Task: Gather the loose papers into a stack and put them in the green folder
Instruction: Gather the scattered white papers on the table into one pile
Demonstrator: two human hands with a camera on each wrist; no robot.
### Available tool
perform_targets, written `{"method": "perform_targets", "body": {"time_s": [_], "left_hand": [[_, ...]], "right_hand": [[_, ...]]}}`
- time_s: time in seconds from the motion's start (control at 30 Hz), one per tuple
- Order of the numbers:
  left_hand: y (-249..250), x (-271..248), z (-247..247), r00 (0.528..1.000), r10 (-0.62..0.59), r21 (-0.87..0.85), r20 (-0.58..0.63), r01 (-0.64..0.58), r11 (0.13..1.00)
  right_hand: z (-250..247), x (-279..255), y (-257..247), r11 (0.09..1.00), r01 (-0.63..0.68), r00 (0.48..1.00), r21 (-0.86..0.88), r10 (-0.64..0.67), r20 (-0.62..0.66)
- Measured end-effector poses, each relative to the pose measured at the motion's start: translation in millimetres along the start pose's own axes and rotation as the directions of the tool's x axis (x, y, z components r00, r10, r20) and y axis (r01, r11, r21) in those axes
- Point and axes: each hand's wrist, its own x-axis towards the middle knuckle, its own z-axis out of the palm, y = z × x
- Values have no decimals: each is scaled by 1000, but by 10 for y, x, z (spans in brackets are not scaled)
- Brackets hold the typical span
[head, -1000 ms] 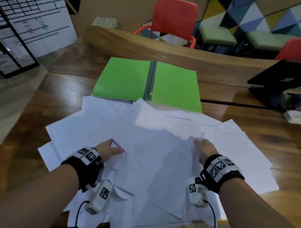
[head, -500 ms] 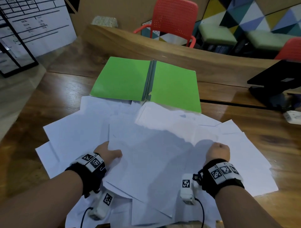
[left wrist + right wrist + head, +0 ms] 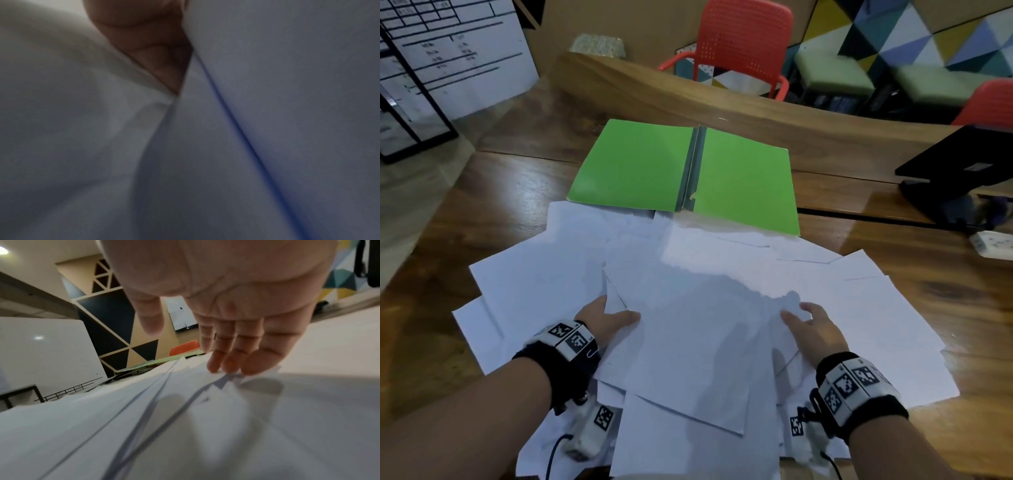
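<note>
Several loose white papers (image 3: 688,308) lie fanned and overlapping on the wooden table (image 3: 482,212). Just beyond them the green folder (image 3: 640,168) lies open and flat, and its near edge touches the sheets. My left hand (image 3: 602,318) holds the left side of the middle sheets, thumb on top and fingers hidden beneath. In the left wrist view, paper (image 3: 267,129) fills the frame, with only a bit of the hand (image 3: 144,40) showing. My right hand (image 3: 804,318) is open, its straight fingertips (image 3: 226,366) touching the paper edges (image 3: 185,386) on the right.
A black stand (image 3: 955,171) and a white power strip (image 3: 993,243) sit at the table's right. A raised wooden ledge (image 3: 756,113) runs behind the folder, with a red chair (image 3: 743,44) beyond it. A whiteboard (image 3: 448,51) stands at the left.
The sheets that were lifted a second ago now lie flat. My right hand was curled half a second ago; its fingers are now straight on the papers, slightly further left. The left hand has barely moved.
</note>
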Motion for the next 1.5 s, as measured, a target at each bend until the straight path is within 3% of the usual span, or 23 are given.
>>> {"method": "perform_targets", "body": {"time_s": [0.07,0.13,0.2,0.33,0.47,0.5,0.57,0.63,0.67,0.73,0.8,0.83,0.93,1.07,1.13,1.23,1.33,1.5], "left_hand": [[-13,-3,-20,1000,7,-15,11,-7,1000],[-2,-11,-51,999,-1,11,38,1,1000],[22,-24,-103,997,10,68,71,-15,998],[28,-57,-206,998,-23,122,59,15,992],[-15,-111,-181,996,-28,-202,80,44,978],[-30,-127,-160,994,-41,-273,106,68,960],[-65,-141,-105,989,-32,-286,148,73,955],[-63,-166,-64,984,1,-102,180,18,995],[-61,-186,-52,983,23,26,180,-29,999],[-62,-203,-29,989,48,100,137,-62,993],[-64,-220,-43,992,54,2,116,-55,998],[-71,-229,-53,991,57,-58,117,-50,997],[-117,-172,-90,994,34,-165,104,-16,986],[-136,-121,-153,995,62,-225,76,-43,973],[-155,-99,-196,992,70,-220,104,-46,974],[-200,-76,-229,991,54,-160,121,-34,986],[-232,-70,-238,996,68,-112,56,-61,992],[-244,-43,-218,998,51,-186,37,-43,982]], "right_hand": [[55,27,10,986,5,1000,-165,-3,10],[79,65,28,948,8,997,-319,-33,-73],[66,100,18,945,5,996,-326,-33,-81],[9,121,-17,928,80,997,-365,-68,46],[-13,-53,22,957,108,986,-270,-138,-96],[39,-136,58,948,118,987,-295,-143,-67],[188,-308,110,930,191,978,-314,-155,136],[318,-442,140,918,232,937,-321,-123,326],[339,-455,143,905,259,928,-338,-136,347],[324,-400,127,912,230,968,-339,-176,182],[269,-293,96,970,100,993,-221,-113,-46],[238,-253,68,990,50,995,-134,-60,-75],[192,-134,-30,998,-53,998,-23,53,-20],[164,-57,-124,987,28,1000,-157,-26,16],[110,-36,-150,989,48,999,-139,-49,-1],[-14,21,-136,996,51,989,-76,-61,-136],[-48,64,-90,998,47,975,-48,-56,-213],[91,104,29,992,36,990,118,-19,-139]]}}
